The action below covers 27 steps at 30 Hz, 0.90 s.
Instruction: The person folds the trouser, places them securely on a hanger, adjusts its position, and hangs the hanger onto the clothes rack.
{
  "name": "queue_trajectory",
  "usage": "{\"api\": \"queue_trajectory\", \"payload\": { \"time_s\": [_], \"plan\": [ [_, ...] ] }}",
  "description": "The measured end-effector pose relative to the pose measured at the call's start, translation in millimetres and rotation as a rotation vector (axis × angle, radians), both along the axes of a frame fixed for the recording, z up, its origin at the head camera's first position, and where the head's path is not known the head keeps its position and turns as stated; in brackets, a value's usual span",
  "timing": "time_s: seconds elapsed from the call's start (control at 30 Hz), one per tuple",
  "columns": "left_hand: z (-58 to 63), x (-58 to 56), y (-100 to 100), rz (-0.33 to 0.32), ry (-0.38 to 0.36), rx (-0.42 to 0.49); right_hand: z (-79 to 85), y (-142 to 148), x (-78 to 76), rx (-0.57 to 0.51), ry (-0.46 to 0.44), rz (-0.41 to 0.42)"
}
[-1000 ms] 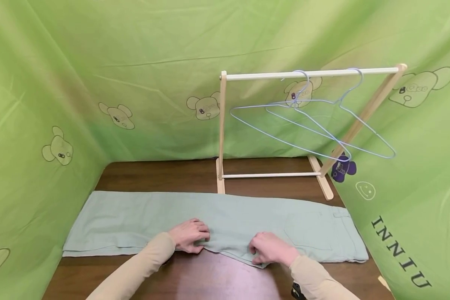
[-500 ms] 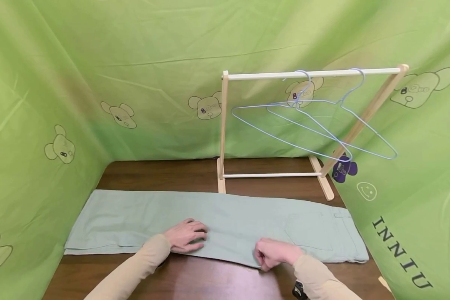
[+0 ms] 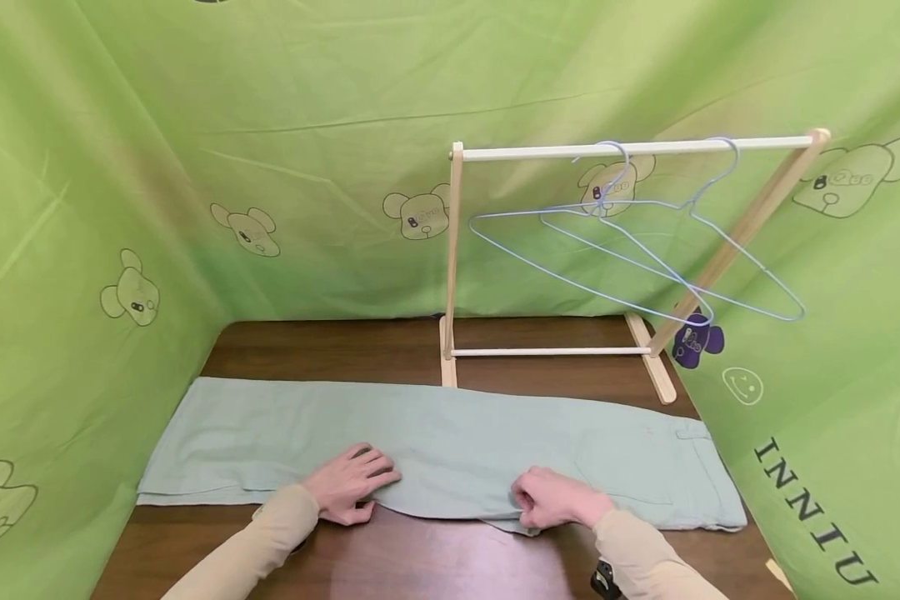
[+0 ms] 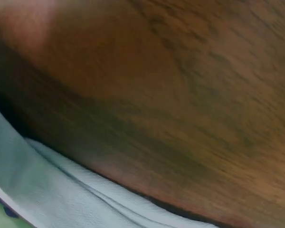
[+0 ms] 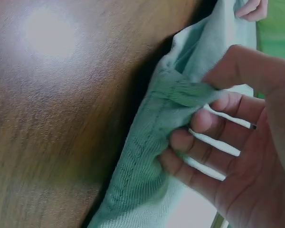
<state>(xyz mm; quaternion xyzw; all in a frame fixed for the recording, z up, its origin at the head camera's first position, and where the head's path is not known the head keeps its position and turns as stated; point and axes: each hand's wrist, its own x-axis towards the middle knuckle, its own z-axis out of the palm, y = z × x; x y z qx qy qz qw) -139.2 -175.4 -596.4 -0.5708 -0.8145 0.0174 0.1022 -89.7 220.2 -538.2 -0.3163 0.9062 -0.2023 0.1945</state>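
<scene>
Light green trousers (image 3: 480, 433), folded lengthwise, lie across the wooden table with the waistband at the right. My right hand (image 3: 558, 497) pinches their near edge below the back pocket. In the right wrist view, the thumb and index fingertip of the right hand (image 5: 256, 123) nip a fold of the trousers' cloth (image 5: 152, 128), the other fingertips against it. My left hand (image 3: 348, 485) rests on the cloth further left, fingers spread, thumb near the front edge. The left wrist view shows mostly wood, with the trousers' layered edge (image 4: 71, 190) at the lower left.
Behind the trousers stands a wooden rack (image 3: 450, 250) with a white top bar (image 3: 532, 153). Two lilac wire hangers (image 3: 555, 273) hang from it. Green printed cloth (image 3: 307, 100) walls in the brown table (image 3: 330, 350) at the back and both sides.
My left hand has slid left along the near edge, its fingers spreading. My right hand stays at the edge, where the upper layer is now drawn back and a lower layer peeks out.
</scene>
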Motion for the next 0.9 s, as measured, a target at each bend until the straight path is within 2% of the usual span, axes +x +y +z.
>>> {"api": "queue_trajectory", "payload": {
  "time_s": [0.13,0.27,0.43,0.5,0.63,0.8,0.9],
  "plan": [
    [-0.2,0.2,0,0.004,-0.017,-0.077,-1.8,-1,2.9,0.080,0.065,0.014],
    [-0.7,-2.2,3,0.071,0.044,-0.113,-3.8,-2,4.2,0.100,0.112,0.007],
    [-1.5,-3.1,14,0.190,0.110,-0.040,-3.6,3,-0.9,0.028,0.087,-0.057],
    [-1.7,-2.2,17,0.238,0.095,-0.006,-2.9,5,-3.1,-0.005,0.084,-0.082],
    [-3.7,0.8,21,0.293,0.047,0.046,-3.8,7,-5.5,-0.030,0.093,-0.105],
    [-5.3,2.3,20,0.317,0.078,0.066,-3.6,7,-4.1,-0.015,0.072,-0.112],
    [-6.1,0.8,15,0.281,0.145,0.034,-2.1,6,-0.5,0.036,0.073,-0.110]
  ]
}}
